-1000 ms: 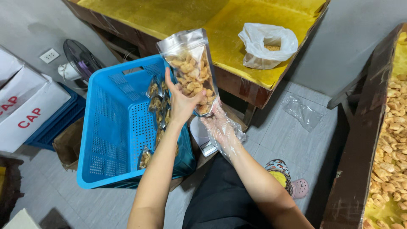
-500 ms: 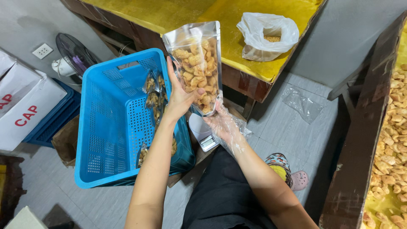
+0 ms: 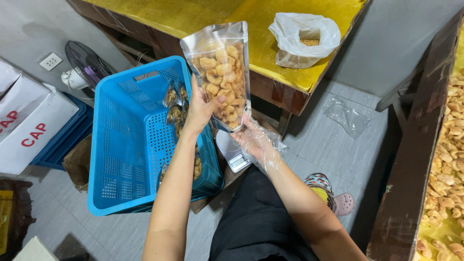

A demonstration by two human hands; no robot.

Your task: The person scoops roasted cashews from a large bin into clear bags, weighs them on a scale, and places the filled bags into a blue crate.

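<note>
So, pouch: clear, full of fried snacks, held upright above the blue crate.
Left hand: bare, gripping its side.
Right hand: plastic-gloved, cupped under the bottom.
Nearby: small scale underneath.

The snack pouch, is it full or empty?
Mostly full: golden snack pieces fill the pouch from the bottom to near the top, where a clear strip stays empty.
</note>
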